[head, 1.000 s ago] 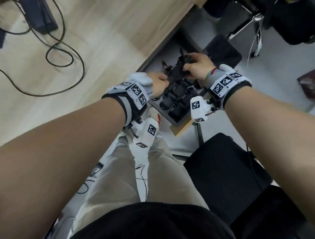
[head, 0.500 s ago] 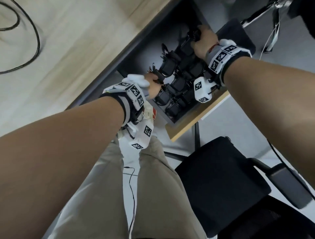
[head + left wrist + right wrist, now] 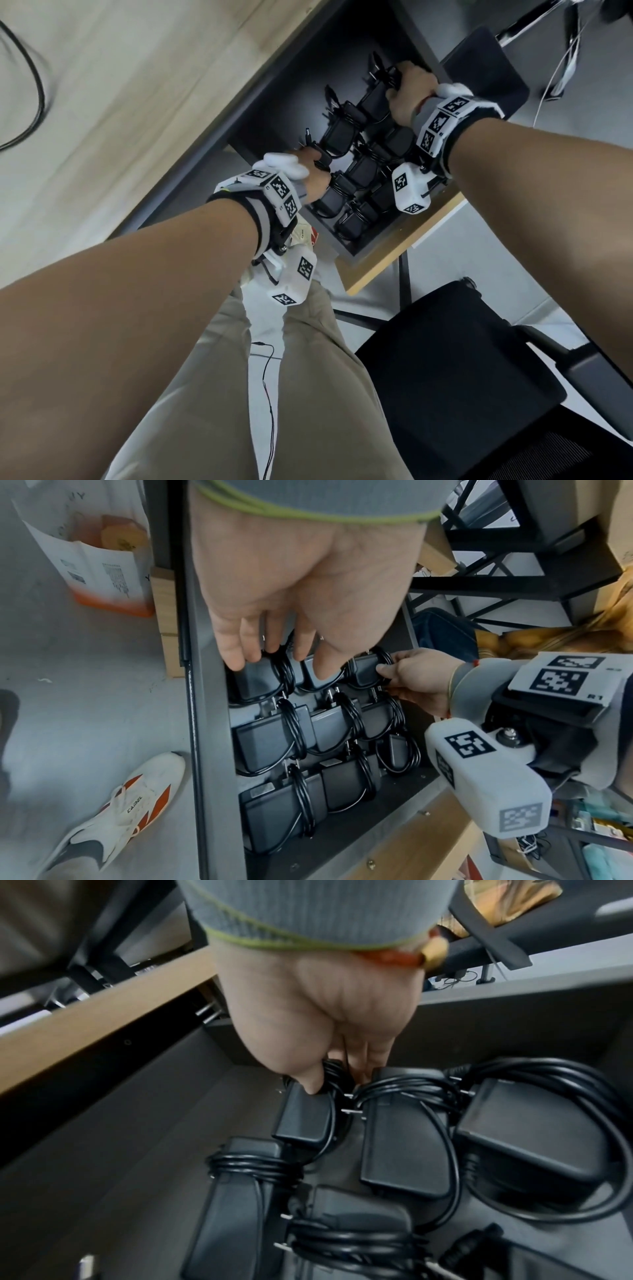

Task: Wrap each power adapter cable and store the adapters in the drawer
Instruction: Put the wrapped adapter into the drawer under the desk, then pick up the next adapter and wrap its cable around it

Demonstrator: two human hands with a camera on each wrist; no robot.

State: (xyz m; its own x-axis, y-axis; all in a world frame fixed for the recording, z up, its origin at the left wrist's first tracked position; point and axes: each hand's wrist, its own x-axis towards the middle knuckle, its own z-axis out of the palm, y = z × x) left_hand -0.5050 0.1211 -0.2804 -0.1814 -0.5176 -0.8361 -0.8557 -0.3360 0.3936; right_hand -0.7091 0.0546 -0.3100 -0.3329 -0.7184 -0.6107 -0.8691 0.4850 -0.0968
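Black adapters (image 3: 267,739), cables wrapped, fill the drawer (image 3: 212,723).
Left hand (image 3: 301,593) rests straight-fingered on them; right hand (image 3: 318,1020) pinches one.

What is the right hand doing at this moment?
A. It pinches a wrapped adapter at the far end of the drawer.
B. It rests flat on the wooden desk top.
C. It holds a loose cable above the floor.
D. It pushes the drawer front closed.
A: the right hand pinches a wrapped adapter with thumb and fingers, inside the drawer near its back wall.
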